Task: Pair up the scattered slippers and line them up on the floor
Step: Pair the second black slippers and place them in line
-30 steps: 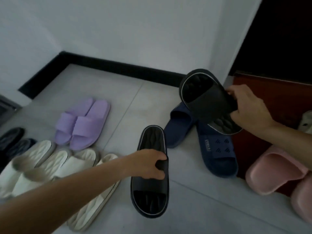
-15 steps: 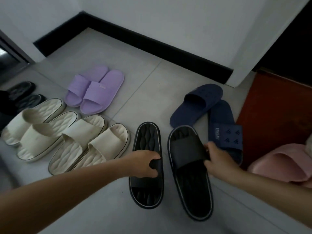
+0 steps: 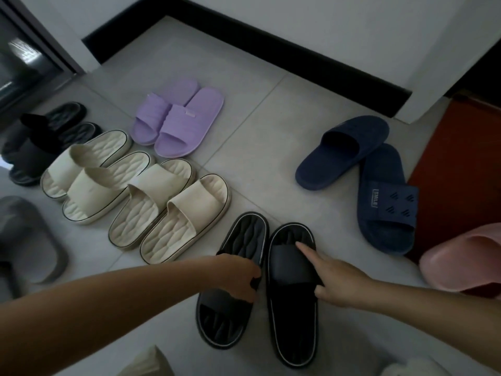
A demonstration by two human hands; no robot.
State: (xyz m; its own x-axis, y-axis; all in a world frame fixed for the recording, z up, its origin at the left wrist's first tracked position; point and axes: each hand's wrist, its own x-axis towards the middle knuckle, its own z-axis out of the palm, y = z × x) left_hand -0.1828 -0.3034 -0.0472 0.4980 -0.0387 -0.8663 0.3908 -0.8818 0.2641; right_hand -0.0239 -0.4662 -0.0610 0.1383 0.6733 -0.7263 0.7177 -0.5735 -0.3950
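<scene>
Together both hands [image 3: 238,276] hold the black slippers [image 3: 291,294] side by side

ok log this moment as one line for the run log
stage: pairing black slippers | left hand: grips left black slipper strap | right hand: on right black slipper strap | both on floor, side by side | navy pair: unaligned

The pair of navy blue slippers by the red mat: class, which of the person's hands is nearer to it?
Right. The right hand lies on the right black slipper, just below the navy blue slippers; the left hand is farther left, on the other black slipper.
</scene>
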